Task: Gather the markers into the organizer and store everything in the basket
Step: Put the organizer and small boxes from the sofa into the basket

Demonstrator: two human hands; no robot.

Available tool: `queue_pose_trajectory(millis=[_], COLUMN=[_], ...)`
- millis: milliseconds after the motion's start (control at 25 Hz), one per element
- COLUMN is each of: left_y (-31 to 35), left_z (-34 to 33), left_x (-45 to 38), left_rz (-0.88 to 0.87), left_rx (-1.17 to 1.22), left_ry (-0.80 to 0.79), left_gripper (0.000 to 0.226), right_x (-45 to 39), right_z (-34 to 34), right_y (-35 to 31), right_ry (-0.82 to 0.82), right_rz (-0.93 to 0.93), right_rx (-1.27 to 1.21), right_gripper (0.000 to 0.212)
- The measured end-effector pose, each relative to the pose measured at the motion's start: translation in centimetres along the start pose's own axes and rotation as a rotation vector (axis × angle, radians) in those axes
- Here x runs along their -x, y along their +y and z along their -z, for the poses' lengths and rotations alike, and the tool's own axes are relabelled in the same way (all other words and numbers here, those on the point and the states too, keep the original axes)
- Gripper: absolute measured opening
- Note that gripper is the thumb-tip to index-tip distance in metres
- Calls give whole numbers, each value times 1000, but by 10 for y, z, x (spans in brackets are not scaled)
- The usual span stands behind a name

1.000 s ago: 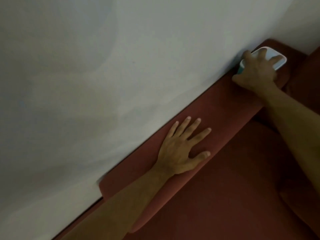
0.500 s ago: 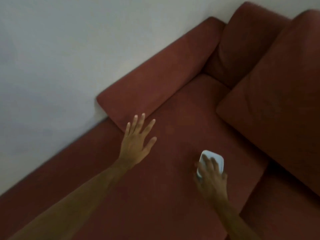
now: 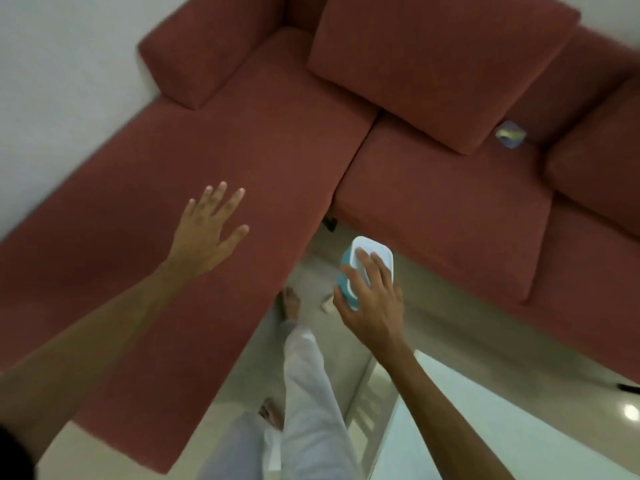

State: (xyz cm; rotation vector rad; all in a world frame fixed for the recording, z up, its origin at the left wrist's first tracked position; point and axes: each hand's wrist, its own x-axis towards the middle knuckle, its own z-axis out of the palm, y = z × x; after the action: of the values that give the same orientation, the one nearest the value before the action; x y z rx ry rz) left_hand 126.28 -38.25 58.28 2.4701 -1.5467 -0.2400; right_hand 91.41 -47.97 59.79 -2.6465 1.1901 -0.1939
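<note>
Overhead, right hand [image 3: 372,303] gripping blue-and-white organizer [image 3: 363,261] (over floor), left hand [image 3: 207,233] spread empty above red sofa [image 3: 242,133].

Right hand [image 3: 374,303] gripping teal organizer [image 3: 367,261] from above, left hand [image 3: 207,233] spread over red sofa [image 3: 263,140]

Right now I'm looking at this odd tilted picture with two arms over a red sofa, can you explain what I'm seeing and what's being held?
There is no machine here. A person wears a wide-angle camera on the head, so you look forward and down along their own two arms, and the lens bends the room. The left hand is open with fingers spread, holding nothing, above the red sofa. The right hand grips a small container, white inside with a teal outer wall; it appears empty. Below are the person's light trousers and a pale floor. A small blue and yellow object lies on the sofa between the back cushions; it is too blurred to identify. No markers or basket are visible.
</note>
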Motion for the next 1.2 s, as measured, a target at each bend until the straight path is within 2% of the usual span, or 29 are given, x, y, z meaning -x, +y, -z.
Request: queue_pose_trajectory(millis=[200,280,440,520,640,720,800,840,920,1000,1080,1200], left_y=[142,175,223,262,342,403,461,487,523,537,541,544], left_z=[-36,-70,-138,-175,-259,-326,-381,-405,-445,-469,-485,-492], left_x=[104,148,242,283,355,399,438,455,484,502,514,524], left_rz=[-18,-100,-192,-197,-325,-329,-250,-188,-79,-23,27,88], left_rx=[179,148,85,107,132,191,312,388,520,550,496,448], left_ry=[-205,-289,-478,-522,-609,-606,-640,-656,-687,-702,-718,-750], left_gripper=[71,71,71,70,79,63,51,51,52,50,46,41], right_x=[162,222,361,428,542,607,659,678,709,723,730,743], right_z=[46,45,39,37,19,6,-8,-16,-42,-74,-109,-149], right_y=[10,22,52,98,196,270,335,365,413,441,448,434], right_ry=[67,87,22,30,78,144,153,136,8,-119,-199,-462], right_rz=[-204,-276,-297,-337,-550,-707,-825,-827,-714,-616,-512,-322], right_rx=[-155,-186,-310,-374,-425,-478,-521,-522,-433,-274,-159,-153], right_gripper=[45,45,43,45,48,48,49,48,46,48,55,78])
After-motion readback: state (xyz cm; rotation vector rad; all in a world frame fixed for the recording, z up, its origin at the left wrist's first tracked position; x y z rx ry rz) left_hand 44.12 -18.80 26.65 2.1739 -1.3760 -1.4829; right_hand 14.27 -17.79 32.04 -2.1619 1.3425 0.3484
